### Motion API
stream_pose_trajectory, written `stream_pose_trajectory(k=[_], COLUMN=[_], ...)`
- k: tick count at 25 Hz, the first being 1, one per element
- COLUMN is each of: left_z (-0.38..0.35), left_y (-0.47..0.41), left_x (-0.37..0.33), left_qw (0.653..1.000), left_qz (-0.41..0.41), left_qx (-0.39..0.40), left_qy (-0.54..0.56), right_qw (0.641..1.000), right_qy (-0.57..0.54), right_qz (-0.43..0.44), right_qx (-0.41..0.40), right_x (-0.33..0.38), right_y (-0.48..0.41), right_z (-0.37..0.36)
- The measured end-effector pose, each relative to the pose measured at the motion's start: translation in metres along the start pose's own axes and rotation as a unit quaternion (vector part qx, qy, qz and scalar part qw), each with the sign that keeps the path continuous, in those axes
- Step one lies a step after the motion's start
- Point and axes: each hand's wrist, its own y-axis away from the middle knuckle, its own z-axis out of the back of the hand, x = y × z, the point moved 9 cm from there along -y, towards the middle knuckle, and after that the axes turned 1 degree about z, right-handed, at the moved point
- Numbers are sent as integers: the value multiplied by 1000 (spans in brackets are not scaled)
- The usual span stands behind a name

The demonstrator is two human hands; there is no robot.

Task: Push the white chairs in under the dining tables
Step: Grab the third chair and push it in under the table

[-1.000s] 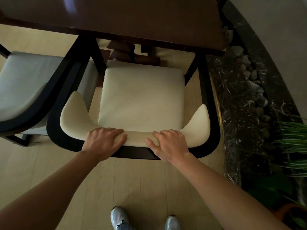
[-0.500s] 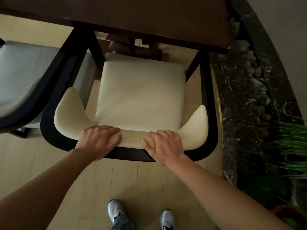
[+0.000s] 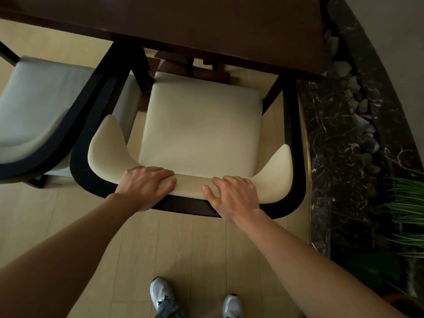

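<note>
A white cushioned chair (image 3: 199,127) with a curved black frame stands in front of me, its front legs under the edge of the dark wooden dining table (image 3: 183,21). My left hand (image 3: 143,187) grips the padded top of the backrest left of centre, fingers curled over it. My right hand (image 3: 231,193) grips the same backrest right of centre, thumb on the pad. Most of the seat is outside the tabletop.
A second white chair (image 3: 39,106) stands close on the left, its black frame almost touching this one. A dark marble border (image 3: 332,138) with pebbles and green plants (image 3: 406,203) runs along the right. My shoes (image 3: 163,294) stand on pale wooden flooring behind the chair.
The chair has slid a little forward toward the table and I have stepped after it. Both hands keep the same grip on the backrest.
</note>
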Motion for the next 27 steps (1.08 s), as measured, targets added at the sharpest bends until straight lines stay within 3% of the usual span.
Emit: stream_pose_trajectory(k=[14,27], left_z=[-1,-2], left_y=[15,20], left_x=[35,35], left_qw=[1000,999], left_qz=[-7,-35], left_qx=[22,19], left_qy=[6,-11], right_qw=[1000,998], right_qy=[5,18], right_qz=[-24,-36], right_qx=[-4,42], right_x=[40,46], right_y=[13,15], right_z=[-4,-8])
